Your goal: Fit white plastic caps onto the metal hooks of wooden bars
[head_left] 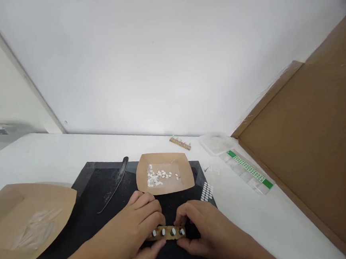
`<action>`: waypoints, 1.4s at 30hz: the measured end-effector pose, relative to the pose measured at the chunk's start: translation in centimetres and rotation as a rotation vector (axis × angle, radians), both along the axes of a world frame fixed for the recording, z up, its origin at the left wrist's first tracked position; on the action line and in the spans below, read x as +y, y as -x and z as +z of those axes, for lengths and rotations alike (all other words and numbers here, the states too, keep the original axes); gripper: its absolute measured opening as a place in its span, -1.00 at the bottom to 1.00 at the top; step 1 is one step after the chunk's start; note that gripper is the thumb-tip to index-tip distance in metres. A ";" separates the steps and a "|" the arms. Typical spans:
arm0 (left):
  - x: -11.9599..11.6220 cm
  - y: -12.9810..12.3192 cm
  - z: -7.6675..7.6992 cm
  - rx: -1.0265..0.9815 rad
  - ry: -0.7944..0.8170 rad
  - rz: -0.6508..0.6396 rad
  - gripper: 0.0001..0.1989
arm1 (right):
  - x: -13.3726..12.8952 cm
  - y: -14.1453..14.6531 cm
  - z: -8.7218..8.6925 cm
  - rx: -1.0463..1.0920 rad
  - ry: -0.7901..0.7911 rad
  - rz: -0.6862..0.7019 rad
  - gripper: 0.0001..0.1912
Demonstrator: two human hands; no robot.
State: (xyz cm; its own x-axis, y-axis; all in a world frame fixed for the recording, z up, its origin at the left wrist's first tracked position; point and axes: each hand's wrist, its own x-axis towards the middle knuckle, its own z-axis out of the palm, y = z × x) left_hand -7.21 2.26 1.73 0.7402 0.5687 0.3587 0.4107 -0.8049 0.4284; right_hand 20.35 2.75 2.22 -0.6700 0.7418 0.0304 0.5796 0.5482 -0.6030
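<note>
A narrow tan strip (168, 233) lies level over the black mat, bearing a row of small dark posts topped with white oval pieces. My left hand (139, 228) grips its left end, fingers on the far edge and thumb on the near edge. At the right end, my right hand (198, 227) pinches the strip between thumb and fingers. The strip's left end is partly hidden by my left hand. Just beyond the hands, a brown paper tray (167, 189) holds many loose white oval pieces (157, 176) and a clear sheet.
The black mat (97, 191) carries a curved dark nail file (117, 183). A larger paper tray (55, 194) stands left. White oval stickers (207, 191) lie at right, near a green-ended clear packet (248, 167). Another strip with posts (180, 143) rests behind. A cardboard panel (308, 135) borders the right.
</note>
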 end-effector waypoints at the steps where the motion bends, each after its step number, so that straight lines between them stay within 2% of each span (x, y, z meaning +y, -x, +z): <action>1: 0.0 0.0 -0.1 0.000 -0.005 -0.003 -0.83 | 0.1 0.0 0.1 0.010 0.011 0.004 -0.58; 6: 0.0 -0.2 -0.5 0.007 -0.038 -0.018 -0.92 | 0.3 -0.3 0.1 0.014 0.024 0.039 -0.61; 11: 0.3 -0.3 -0.6 -0.020 -0.001 -0.059 -0.91 | 0.3 -0.5 0.1 0.003 0.029 0.027 -0.69; 15: 0.4 -0.1 -0.8 -0.022 0.006 -0.069 -0.98 | 0.4 -0.5 0.1 0.015 -0.003 0.075 -0.72; 18: 0.5 0.0 -1.1 -0.034 0.005 -0.086 -0.92 | 0.5 -0.5 0.0 0.036 -0.023 0.103 -0.74; 24: 0.5 0.0 -1.1 -0.042 -0.024 -0.080 -0.95 | 0.6 -0.6 0.4 0.062 -0.041 0.084 -0.69; 33: 0.4 -0.2 -1.3 -0.069 -0.042 -0.072 -0.97 | 0.5 -0.6 0.5 0.129 -0.164 0.129 -0.89; 42: 0.4 -0.2 -1.3 -0.079 -0.016 -0.063 -0.98 | 0.6 -0.2 0.3 0.164 -0.262 0.150 -0.88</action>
State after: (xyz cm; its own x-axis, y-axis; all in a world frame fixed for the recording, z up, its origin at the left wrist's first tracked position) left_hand -7.06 2.70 0.40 0.7435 0.5156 0.4259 0.3249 -0.8351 0.4440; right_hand 20.60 3.35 2.51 -0.7415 0.5878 0.3234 0.3872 0.7686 -0.5092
